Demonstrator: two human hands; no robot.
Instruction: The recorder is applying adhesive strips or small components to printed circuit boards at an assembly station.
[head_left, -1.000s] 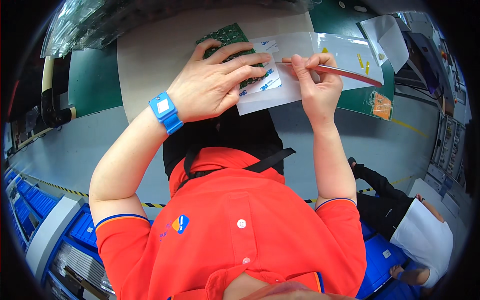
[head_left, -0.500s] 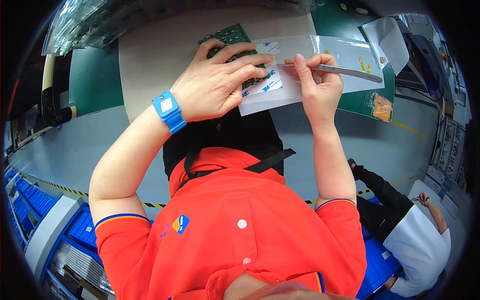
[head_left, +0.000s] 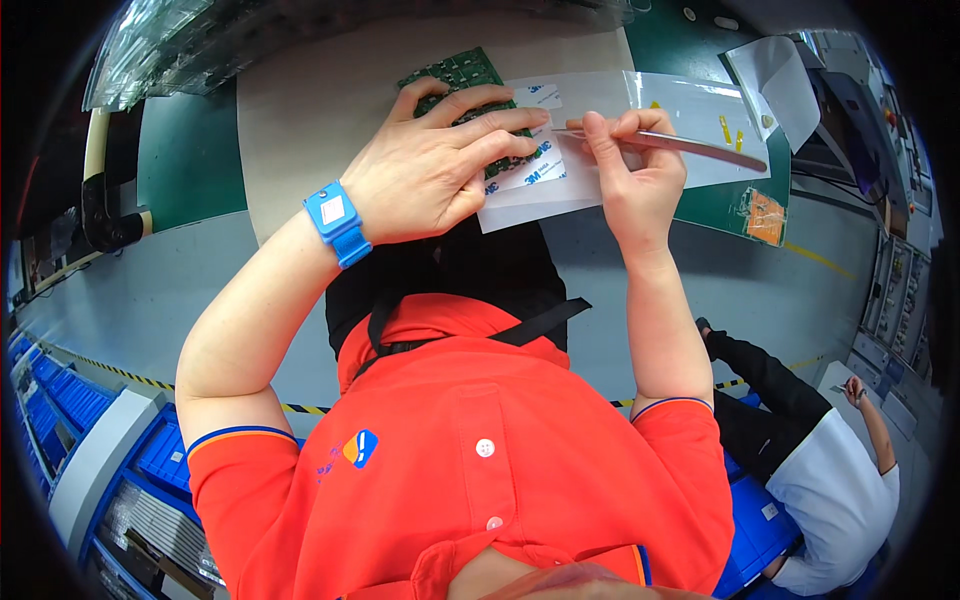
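The left hand (head_left: 430, 165) lies flat, fingers spread, pinning the green circuit board (head_left: 455, 75) on the white backing sheet (head_left: 540, 185). The right hand (head_left: 635, 170) pinches tweezers (head_left: 680, 145), tips at the sheet's top edge. Nothing looks lifted off yet, so the picking seems barely begun.

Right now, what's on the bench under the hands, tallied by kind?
Green circuit boards: 1
White adhesive sheets: 1
Clear plastic sheets: 1
Tweezers: 1, in the right hand
Left hand presses on the board.
Total: 4
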